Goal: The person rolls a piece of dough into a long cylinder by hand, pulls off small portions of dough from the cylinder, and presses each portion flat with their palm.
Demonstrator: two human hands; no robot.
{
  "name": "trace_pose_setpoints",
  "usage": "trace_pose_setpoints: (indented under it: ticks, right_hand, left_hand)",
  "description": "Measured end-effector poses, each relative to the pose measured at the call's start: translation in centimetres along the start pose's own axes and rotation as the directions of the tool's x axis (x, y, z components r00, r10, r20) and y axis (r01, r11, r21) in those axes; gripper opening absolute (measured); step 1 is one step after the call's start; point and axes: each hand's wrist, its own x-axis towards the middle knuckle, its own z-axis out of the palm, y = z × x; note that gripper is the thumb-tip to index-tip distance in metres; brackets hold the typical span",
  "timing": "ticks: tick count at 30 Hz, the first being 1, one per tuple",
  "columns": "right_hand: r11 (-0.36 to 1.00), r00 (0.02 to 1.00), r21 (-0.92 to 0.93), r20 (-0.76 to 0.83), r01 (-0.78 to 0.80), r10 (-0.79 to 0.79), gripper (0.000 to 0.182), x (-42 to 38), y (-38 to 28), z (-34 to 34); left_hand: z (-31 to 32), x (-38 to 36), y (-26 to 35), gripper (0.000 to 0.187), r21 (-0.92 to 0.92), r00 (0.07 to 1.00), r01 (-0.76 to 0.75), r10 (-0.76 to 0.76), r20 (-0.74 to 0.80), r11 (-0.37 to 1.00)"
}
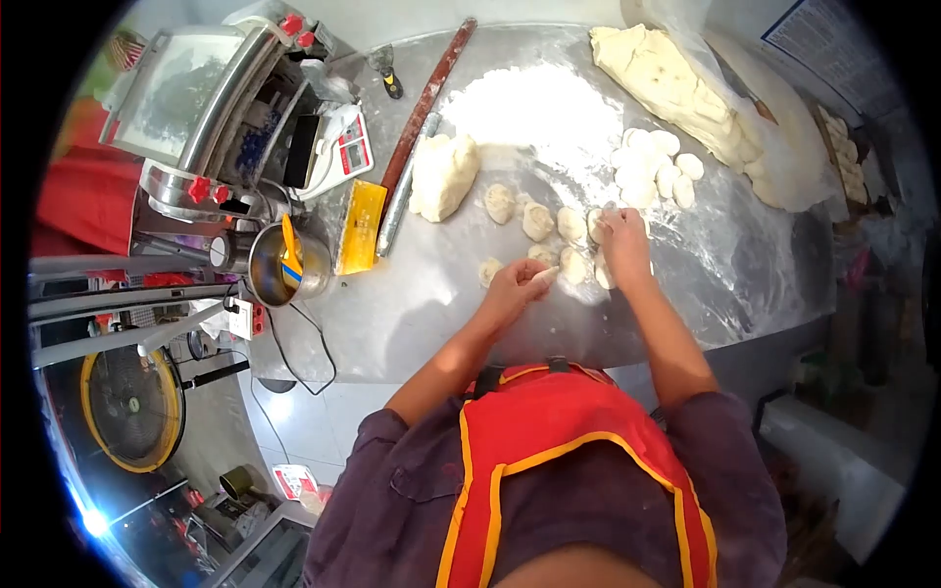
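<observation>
My left hand (514, 292) is closed in a pinch, with a small pale piece of dough (547, 275) at its fingertips. My right hand (624, 243) has its fingers curled together against a dough ball (596, 225) in the upper row; the fingers partly cover it. Around both hands lie several more lumps, among them a dough ball (571, 224) between the hands and a dough ball (499, 203) farther left. Beyond my right hand, smooth pale dough rounds (642, 162) are bunched together. A bigger dough lump (444, 176) rests up and left of my left hand.
Loose flour (534, 103) covers the back of the metal table (412, 333). A large dough slab (671, 88) lies back right, beside plastic sheeting. On the left are a red rolling pin (428, 103), a metal rod, a yellow scraper (361, 227), a scale (343, 155), a metal pot (263, 269) and a machine.
</observation>
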Motion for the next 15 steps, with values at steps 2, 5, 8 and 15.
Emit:
trace_pose_setpoints:
  ticks: [2, 5, 8, 15]
  right_hand:
    - [0.964, 0.986, 0.240, 0.143, -0.117, 0.085, 0.025, -0.9, -2.7, -2.2]
    - [0.728, 0.854, 0.550, 0.511, -0.410, 0.095, 0.030, -3.8, -5.9, -3.8]
    - [0.658, 0.859, 0.612, 0.500, -0.438, 0.107, 0.019, -5.0, -6.4, -2.9]
    - [0.751, 0.887, 0.486, 0.347, -0.447, 0.305, 0.011, -3.6, -4.1, 0.7]
  left_hand:
    - [0.3, 0.6, 0.1, 0.029, -0.113, 0.995, 0.090, -0.093, -0.028, 0.990]
    - [0.7, 1.1, 0.1, 0.027, -0.225, 0.987, 0.160, -0.160, 0.020, 0.961]
    - [1.0, 1.4, -0.3, 0.023, -0.244, 0.979, 0.198, -0.180, 0.092, 0.949]
    - [-0.9, 1.0, -1.9, 0.021, -0.090, 0.928, 0.167, -0.125, 0.352, 0.982]
